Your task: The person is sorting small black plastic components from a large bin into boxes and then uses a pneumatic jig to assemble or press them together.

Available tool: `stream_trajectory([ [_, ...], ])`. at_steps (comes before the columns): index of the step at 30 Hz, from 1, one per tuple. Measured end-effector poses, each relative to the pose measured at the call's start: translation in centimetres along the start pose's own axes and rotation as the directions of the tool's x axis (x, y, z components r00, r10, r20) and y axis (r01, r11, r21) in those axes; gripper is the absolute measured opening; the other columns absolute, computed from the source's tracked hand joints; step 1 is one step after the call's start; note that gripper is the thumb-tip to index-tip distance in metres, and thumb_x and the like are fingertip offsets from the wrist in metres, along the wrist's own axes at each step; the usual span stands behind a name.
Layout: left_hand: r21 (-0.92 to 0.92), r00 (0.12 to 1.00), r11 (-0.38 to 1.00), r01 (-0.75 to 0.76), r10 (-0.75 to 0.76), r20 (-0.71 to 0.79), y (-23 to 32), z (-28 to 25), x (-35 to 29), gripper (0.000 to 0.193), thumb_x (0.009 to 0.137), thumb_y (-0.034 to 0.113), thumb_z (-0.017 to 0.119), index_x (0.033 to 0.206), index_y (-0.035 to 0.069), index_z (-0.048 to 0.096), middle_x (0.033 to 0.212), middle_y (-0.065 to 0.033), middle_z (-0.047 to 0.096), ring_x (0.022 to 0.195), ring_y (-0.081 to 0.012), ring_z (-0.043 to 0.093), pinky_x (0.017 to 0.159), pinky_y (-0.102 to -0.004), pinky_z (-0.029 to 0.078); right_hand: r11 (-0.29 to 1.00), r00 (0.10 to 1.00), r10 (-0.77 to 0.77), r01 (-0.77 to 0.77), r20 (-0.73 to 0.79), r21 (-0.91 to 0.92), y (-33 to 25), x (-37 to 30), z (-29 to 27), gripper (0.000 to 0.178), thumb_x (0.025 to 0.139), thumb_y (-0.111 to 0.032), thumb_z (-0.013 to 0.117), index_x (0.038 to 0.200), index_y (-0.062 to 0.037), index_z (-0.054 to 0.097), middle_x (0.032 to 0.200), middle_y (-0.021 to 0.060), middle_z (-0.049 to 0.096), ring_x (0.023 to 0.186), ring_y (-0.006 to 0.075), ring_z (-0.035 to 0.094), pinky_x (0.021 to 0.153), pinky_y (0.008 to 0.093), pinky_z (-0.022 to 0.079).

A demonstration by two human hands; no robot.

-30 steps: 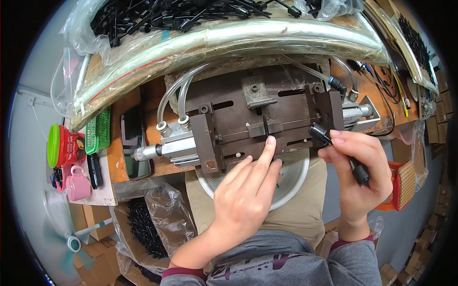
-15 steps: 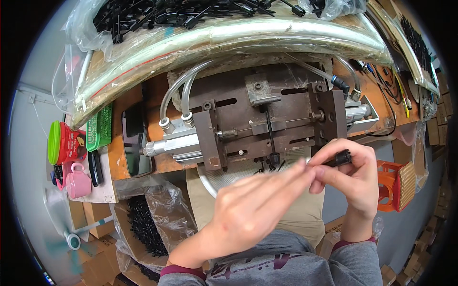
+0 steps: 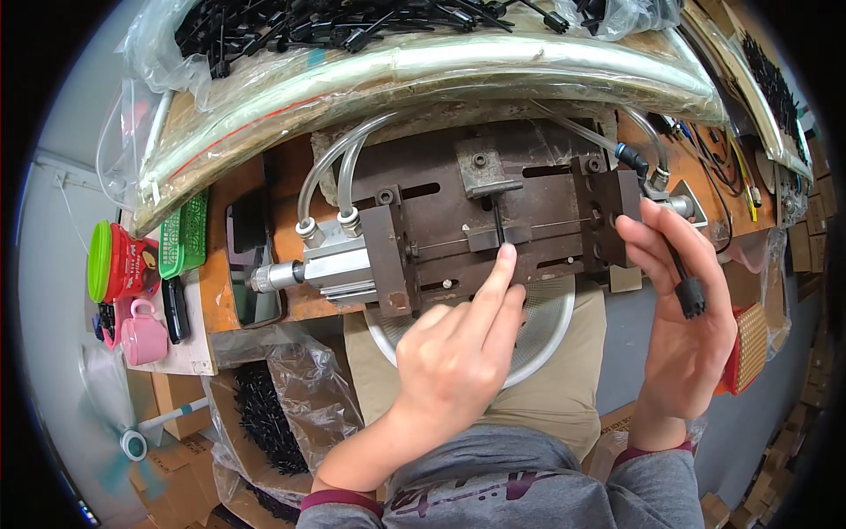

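My left hand [image 3: 463,348] reaches over the front of the brown metal fixture [image 3: 546,194]. Its index finger is stretched along a thin black rod [image 3: 499,216] with its tip on it; the thumb and the rod's lower end are hidden under the hand, which appears to grip it there. To the right, my right hand [image 3: 692,335] is raised beside the fixture's right block. A loose black part, a thin stem with a toothed cylindrical head [image 3: 691,298], lies against its fingers, head down.
Pneumatic cylinders [image 3: 339,264] with clear hoses flank the fixture. A white mesh basket [image 3: 564,317] sits on my lap. Piled black parts [image 3: 352,22] lie on the shelf behind. A phone [image 3: 251,256], pink cup [image 3: 145,333] and green basket [image 3: 183,234] stand left.
My hands have parted: the left moved onto the rod in the fixture, the right moved right with the loose black part, now head down. The fixture's pins have drawn back outward.
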State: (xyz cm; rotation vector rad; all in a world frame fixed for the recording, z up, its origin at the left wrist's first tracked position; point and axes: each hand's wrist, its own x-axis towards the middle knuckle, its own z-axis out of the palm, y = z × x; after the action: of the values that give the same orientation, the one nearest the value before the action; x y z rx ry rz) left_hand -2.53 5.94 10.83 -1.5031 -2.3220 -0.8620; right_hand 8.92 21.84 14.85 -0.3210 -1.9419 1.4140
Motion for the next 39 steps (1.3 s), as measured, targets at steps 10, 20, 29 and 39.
stream_trajectory([
  [10, 0.026, 0.999, 0.999, -0.022, 0.023, -0.033, -0.5, 0.4, 0.3, 0.021, 0.072, 0.013, 0.077, 0.090, 0.003, 0.072, 0.117, -0.0124, 0.070, 0.052, -0.0101, 0.056, 0.051, -0.0236, 0.043, 0.931, 0.956, -0.163, 0.230, 0.242, -0.283, -0.1, -0.5, 0.0, 0.034, 0.064, 0.001, 0.083, 0.093, 0.0025, 0.065, 0.123, 0.0235, 0.062, 0.101, 0.0304, 0.067, 0.082, 0.0370, 0.055],
  [20, -0.164, 0.952, 0.986, -0.003, 0.053, 0.300, 0.0, -4.0, -1.5, 0.040, 0.066, 0.035, 0.086, 0.091, 0.006, 0.073, 0.100, -0.0081, 0.074, 0.053, -0.0143, 0.061, 0.049, -0.0246, 0.045, 0.628, 0.773, -0.281, 0.597, 0.569, -0.500, 3.3, -0.1, 3.2, 0.019, 0.071, -0.009, 0.066, 0.087, -0.0009, 0.060, 0.120, 0.0204, 0.066, 0.068, 0.0167, 0.065, 0.061, 0.0279, 0.052],
  [29, -0.330, 0.966, 0.938, -0.106, 0.176, 0.187, 0.4, -4.0, -1.7, 0.049, 0.060, 0.047, 0.088, 0.086, 0.008, 0.074, 0.079, -0.0019, 0.074, 0.059, -0.0119, 0.066, 0.051, -0.0223, 0.042, 0.586, 0.822, -0.202, 0.538, 0.533, -0.607, 2.2, 0.1, 3.9, 0.026, 0.070, -0.016, 0.078, 0.090, -0.0045, 0.067, 0.117, 0.0127, 0.070, 0.060, 0.0122, 0.061, 0.052, 0.0251, 0.043],
  [39, -0.416, 0.972, 0.887, -0.202, 0.234, 0.026, -1.1, -4.0, -2.9, 0.048, 0.061, 0.051, 0.087, 0.079, 0.008, 0.073, 0.074, -0.0013, 0.073, 0.048, -0.0092, 0.056, 0.046, -0.0208, 0.035, 0.624, 0.968, -0.222, 0.050, -0.115, -0.780, 9.4, -6.3, -2.9, 0.027, 0.084, -0.011, 0.068, 0.109, -0.0019, 0.065, 0.119, 0.0188, 0.058, 0.113, 0.0345, 0.053, 0.095, 0.0459, 0.041],
])
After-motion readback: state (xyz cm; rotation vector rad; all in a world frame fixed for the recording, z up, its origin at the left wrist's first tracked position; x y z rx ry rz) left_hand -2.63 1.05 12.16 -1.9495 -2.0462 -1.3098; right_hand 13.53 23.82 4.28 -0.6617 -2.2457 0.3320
